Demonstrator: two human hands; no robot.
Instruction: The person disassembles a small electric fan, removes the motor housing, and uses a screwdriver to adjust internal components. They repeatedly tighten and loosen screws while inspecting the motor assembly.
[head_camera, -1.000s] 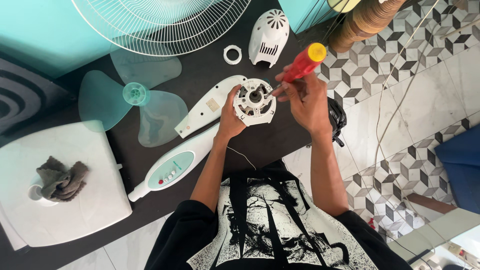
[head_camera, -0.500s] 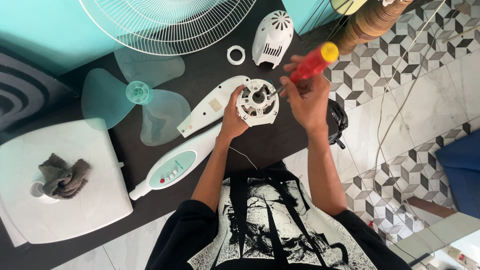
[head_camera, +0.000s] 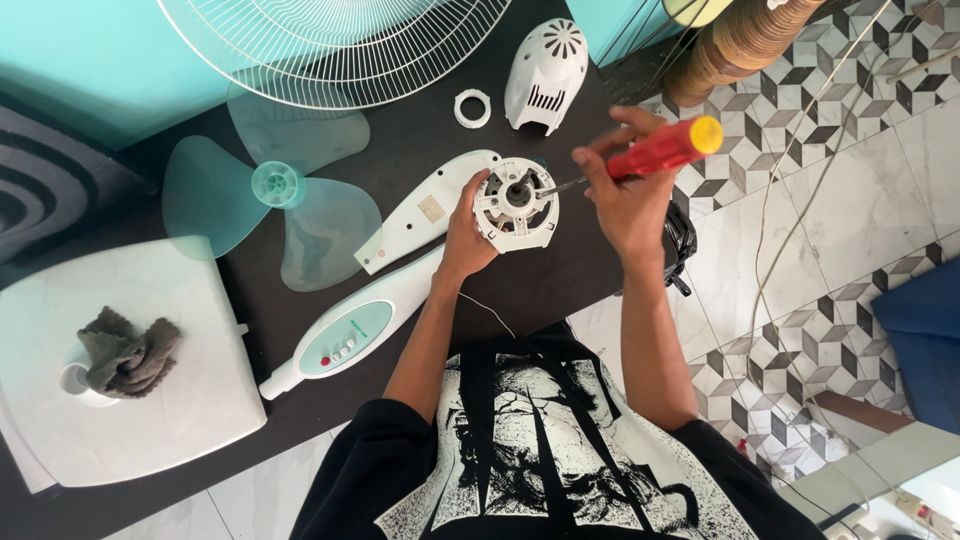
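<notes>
At the upper centre of the frame, on the dark surface (head_camera: 400, 160), the left hand (head_camera: 468, 232) grips the round white fan motor (head_camera: 516, 204) at its left rim. The right hand (head_camera: 625, 195), clenched on a red-handled screwdriver (head_camera: 660, 150), lies to the motor's right; the tool's long axis slants down-left, tip at the motor's face. No containers appear; a grey rag (head_camera: 125, 350) rests on the white fan base (head_camera: 190, 400), lower left.

Small tan square label (head_camera: 432, 208) on white fan neck cover (head_camera: 420, 212), left of motor; no pkgs, signs, screens.
</notes>
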